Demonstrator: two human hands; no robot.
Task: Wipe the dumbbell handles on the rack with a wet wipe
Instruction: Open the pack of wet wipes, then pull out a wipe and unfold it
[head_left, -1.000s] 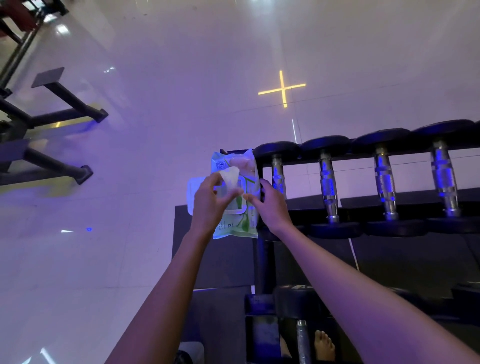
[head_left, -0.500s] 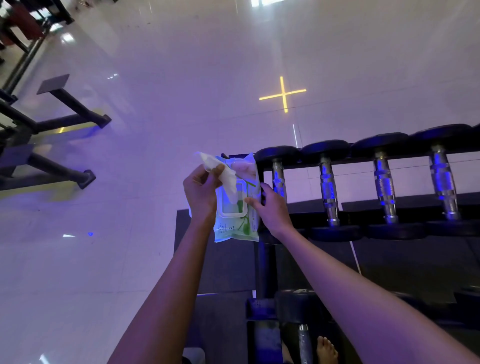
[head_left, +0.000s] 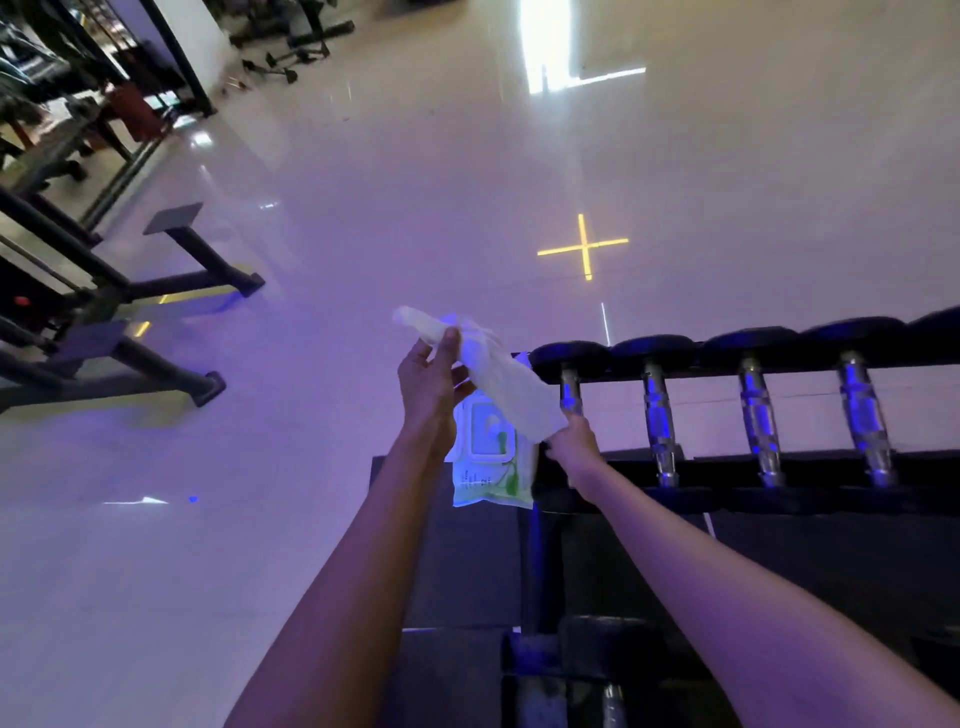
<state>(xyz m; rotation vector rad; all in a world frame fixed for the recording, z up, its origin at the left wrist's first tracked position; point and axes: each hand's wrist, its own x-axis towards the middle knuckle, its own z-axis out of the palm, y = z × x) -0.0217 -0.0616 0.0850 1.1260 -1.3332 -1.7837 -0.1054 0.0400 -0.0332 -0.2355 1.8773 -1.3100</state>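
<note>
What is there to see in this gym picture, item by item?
wet wipe: one, white, slanting above the pack.
wipes pack: one, green and white, at the rack's left end.
dumbbells: four chrome handles showing, black heads, rack's top row.
rack: one, black, right side.
lower dumbbell: one, dark, bottom edge.
floor: glossy pale tiles, with a yellow cross of light.
machine frames: black, far left.
left hand: pinches the wipe's upper end.
right hand: holds the pack beside the first dumbbell.
</note>
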